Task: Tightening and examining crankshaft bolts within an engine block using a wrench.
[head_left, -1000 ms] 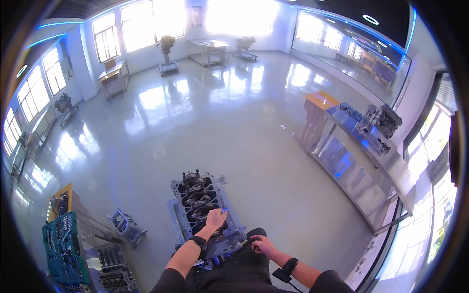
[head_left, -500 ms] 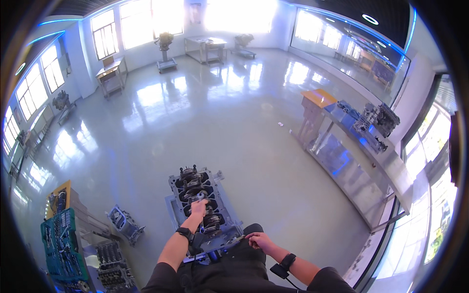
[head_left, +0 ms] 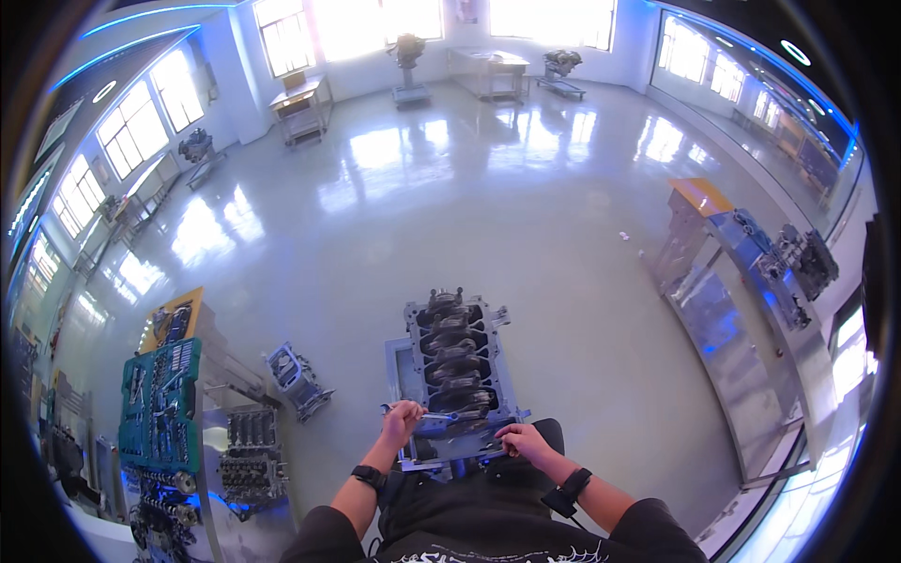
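An engine block is set on a stand at the near middle of the shiny floor, its open top facing up. A wrench is gripped by the closed left hand over the block's near end. The right hand is laid, fingers curled, on the near right edge. A green tool tray is seen at the far left.

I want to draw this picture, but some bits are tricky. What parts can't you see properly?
- Head view: the tool in the left hand is too small to tell its kind.
- The near end of the engine block is hidden by both hands; the right hand covers its edge.
- The tools in the green tray are too small to tell apart.
- The person's lap is cut off by the lower edge.
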Motion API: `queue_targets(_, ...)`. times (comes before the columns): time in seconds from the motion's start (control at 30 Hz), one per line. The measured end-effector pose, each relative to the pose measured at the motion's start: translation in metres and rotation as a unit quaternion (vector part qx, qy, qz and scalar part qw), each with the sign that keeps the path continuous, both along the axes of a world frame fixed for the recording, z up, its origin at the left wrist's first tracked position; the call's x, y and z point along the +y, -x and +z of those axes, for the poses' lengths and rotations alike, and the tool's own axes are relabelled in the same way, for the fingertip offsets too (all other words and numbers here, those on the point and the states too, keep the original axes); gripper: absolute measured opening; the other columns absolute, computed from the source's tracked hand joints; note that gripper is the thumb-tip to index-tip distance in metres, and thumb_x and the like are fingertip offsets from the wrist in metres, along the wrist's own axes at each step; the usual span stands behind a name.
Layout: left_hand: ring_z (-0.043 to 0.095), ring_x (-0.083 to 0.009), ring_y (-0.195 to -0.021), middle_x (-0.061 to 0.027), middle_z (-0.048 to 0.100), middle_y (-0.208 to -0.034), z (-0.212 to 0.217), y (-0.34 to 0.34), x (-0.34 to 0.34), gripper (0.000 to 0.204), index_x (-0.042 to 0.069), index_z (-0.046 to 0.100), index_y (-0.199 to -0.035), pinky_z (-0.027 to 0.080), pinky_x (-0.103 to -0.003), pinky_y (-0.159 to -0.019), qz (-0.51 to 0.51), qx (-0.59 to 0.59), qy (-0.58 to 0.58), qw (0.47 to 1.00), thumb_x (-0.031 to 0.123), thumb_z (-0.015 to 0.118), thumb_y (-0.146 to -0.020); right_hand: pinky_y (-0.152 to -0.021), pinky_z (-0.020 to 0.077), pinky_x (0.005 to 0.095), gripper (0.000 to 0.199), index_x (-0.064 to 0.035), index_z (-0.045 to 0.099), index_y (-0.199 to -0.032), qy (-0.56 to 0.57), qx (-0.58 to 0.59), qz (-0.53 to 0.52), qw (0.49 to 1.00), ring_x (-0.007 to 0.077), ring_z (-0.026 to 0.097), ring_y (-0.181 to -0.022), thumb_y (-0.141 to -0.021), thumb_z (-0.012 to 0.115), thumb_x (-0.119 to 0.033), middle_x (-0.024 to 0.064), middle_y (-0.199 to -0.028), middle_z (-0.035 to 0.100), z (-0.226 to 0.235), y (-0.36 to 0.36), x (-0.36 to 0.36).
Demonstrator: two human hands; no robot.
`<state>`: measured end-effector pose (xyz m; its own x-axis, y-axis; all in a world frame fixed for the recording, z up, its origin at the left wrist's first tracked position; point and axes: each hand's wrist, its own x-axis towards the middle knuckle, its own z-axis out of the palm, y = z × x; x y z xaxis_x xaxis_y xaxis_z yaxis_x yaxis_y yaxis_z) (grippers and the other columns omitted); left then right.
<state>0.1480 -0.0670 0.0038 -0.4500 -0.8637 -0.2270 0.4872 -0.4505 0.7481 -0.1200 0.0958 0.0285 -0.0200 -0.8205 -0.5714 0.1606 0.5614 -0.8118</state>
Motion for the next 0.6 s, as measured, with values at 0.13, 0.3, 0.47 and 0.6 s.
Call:
queue_targets(0.13,0.052,-0.018,-0.069,-0.0059,0.05,-0.061,0.007,-0.005,0.017,0.03,0.003,0.05,-0.056,0.045,-0.04,-0.091,0.024,-0.008,0.015,1.0,0.001,0.049,-0.086,-0.054,0.0441,0.022,0.019,-0.0004,0.063,-0.101,0.02,0.02,0.036,0.999,0.0078,0.055,-0.059,-0.086,0.053,-0.009,0.0022,-0.071,0.061,-0.002,-0.003,-0.002)
queue_targets(0.3,0.058,-0.018,-0.081,-0.0061,0.054,-0.071,0.012,-0.023,0.032,0.027,0.0,0.056,-0.062,0.043,-0.038,-0.099,-0.002,-0.106,0.043,0.993,0.001,0.048,-0.087,-0.054,0.044,0.022,0.017,-0.0004,0.063,-0.098,0.017,0.003,0.039,0.999,0.0079,0.055,-0.058,-0.087,0.053,-0.009,0.0024,-0.071,0.061,-0.003,-0.013,-0.001)
queue_targets(0.47,0.056,-0.0196,-0.11,-0.0093,0.062,-0.107,0.039,-0.02,0.057,0.029,-0.003,0.063,-0.089,0.046,-0.033,-0.093,-0.087,-0.156,0.066,0.982,0.019,0.048,-0.098,-0.055,0.044,0.0215,0.017,-0.0006,0.063,-0.098,-0.003,-0.033,0.065,0.997,0.0082,0.055,-0.058,-0.089,0.053,-0.01,0.0029,-0.071,0.062,0.005,-0.019,-0.008)
queue_targets(0.6,0.055,-0.0174,-0.109,-0.0085,0.058,-0.123,0.018,-0.043,0.066,0.021,0.003,0.064,-0.102,0.048,-0.032,-0.09,-0.11,-0.215,0.15,0.959,0.015,0.047,-0.099,-0.056,0.0445,0.0208,0.017,-0.0013,0.063,-0.099,-0.007,-0.1,0.097,0.99,0.0086,0.056,-0.058,-0.091,0.051,-0.011,0.0035,-0.071,0.062,0.028,-0.032,-0.029)
